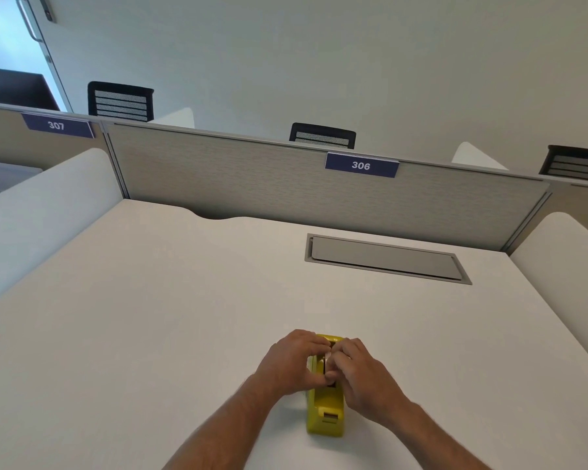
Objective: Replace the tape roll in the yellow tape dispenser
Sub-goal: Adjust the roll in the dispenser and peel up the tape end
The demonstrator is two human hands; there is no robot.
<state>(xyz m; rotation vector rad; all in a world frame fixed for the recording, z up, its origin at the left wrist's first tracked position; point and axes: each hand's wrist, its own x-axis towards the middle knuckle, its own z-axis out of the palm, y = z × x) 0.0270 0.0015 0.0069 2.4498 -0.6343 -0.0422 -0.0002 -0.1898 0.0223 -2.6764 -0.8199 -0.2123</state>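
**Both hands at the dispenser's roll well**

The yellow tape dispenser (325, 413) stands on the white desk (150, 317), near the person and a little right of centre, its cutter end pointing toward the near edge. The left hand (291, 362) comes in from the left and the right hand (364, 378) from the right; both meet over the far half of the dispenser, where the roll sits. Fingers of both hands curl inward and pinch together at the top of the well. They appear to be gripping something there, but I cannot tell whether it is the tape roll, its hub or only the dispenser's walls, since the fingers hide the opening. No spare roll shows anywhere on the desk.

I judge that this is the step of working the roll in or out of its seat; which of the two the view does not settle.

What could go wrong from here:
- The dispenser is held only from above. A hard upward pull on a tight hub could lift or tip the whole body rather than free the roll.
- If the hub goes in crooked, it may jam in its slots.
- The cutter blade sits just near the wrists; a slip toward the near end could catch skin.
- Loose tape could stick to the fingers and twist.

Farther off, a grey cable hatch (386, 257) lies flush in the desk, well apart from the work.
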